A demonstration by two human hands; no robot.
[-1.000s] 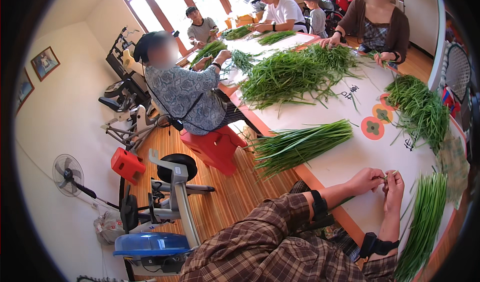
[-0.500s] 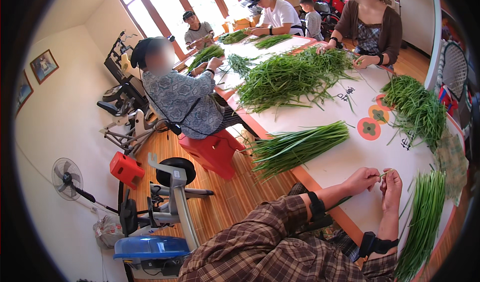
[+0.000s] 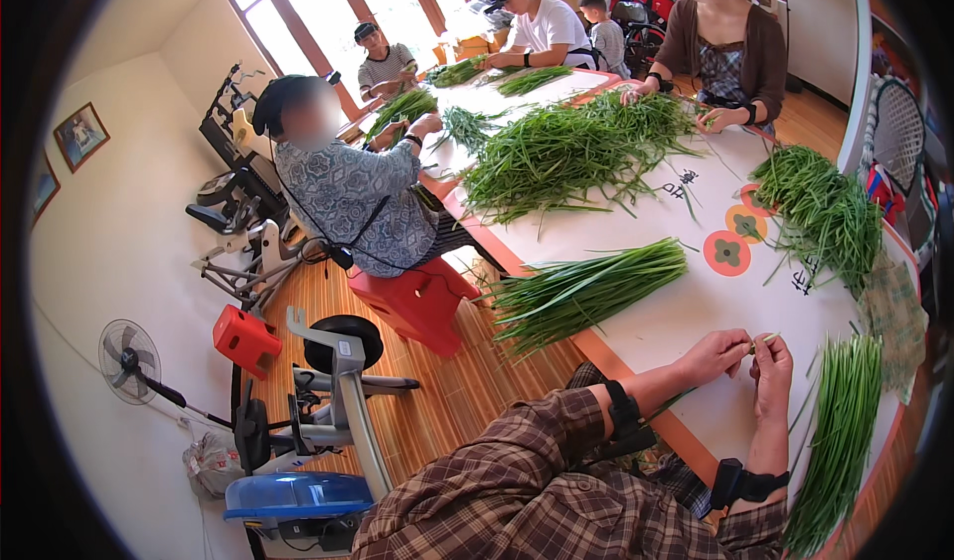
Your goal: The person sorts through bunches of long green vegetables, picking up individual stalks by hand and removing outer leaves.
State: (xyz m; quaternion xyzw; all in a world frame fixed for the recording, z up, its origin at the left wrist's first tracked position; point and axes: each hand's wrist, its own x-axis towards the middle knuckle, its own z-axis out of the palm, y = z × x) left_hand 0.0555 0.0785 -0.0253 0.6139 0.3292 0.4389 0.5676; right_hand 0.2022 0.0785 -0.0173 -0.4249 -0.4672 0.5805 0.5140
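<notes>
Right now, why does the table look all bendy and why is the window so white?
Head view: the fisheye lens curves the table edge and leaves a black ring round the picture; daylight blows out the window; the hands and the greens near them look fairly sharp.

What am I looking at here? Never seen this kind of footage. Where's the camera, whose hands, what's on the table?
There is no machine: a person wears a wide fisheye camera on the head, looking down, so straight edges bend near the rim. The plaid sleeves coming in from below are that person's own arms. The left hand and right hand meet over the white table and pinch a thin green stalk between the fingertips. To their right lies a neat bundle of green stalks; to the left another bundle reaches the table edge. Farther off are a big loose heap of greens and one more pile. Other people sit around the table handling the same greens. On the floor stands a red stool.
</notes>
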